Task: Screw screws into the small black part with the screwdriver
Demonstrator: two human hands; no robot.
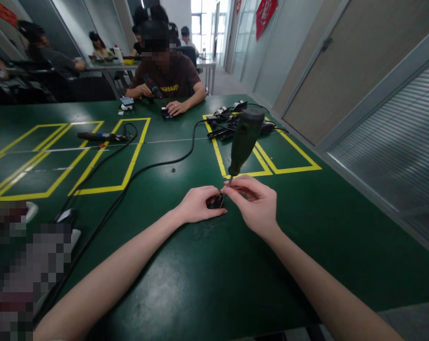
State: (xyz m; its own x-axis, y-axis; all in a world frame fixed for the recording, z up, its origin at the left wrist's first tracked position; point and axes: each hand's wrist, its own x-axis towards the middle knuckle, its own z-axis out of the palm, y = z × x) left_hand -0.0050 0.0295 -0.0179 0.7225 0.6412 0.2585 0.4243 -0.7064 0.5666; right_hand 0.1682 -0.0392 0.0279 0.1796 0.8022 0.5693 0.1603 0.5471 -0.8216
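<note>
My left hand [201, 204] is closed round a small black part [216, 201] on the green table, fingers and thumb on either side of it. My right hand [254, 201] pinches the metal shaft of a screwdriver [245, 141] near its lower end. The screwdriver's dark handle points up and leans to the right, above the fingers. Its tip is hidden by the fingertips, close to the black part, so I cannot tell whether they touch.
A black cable [157, 163] crosses the green table [179, 265]. A black corded tool [102, 137] lies left, inside yellow tape. Several black parts [228, 124] are piled at the back right. Opposite, a person [168, 71] holds a power drill [152, 87]. A blurred-out object [33, 265] lies left.
</note>
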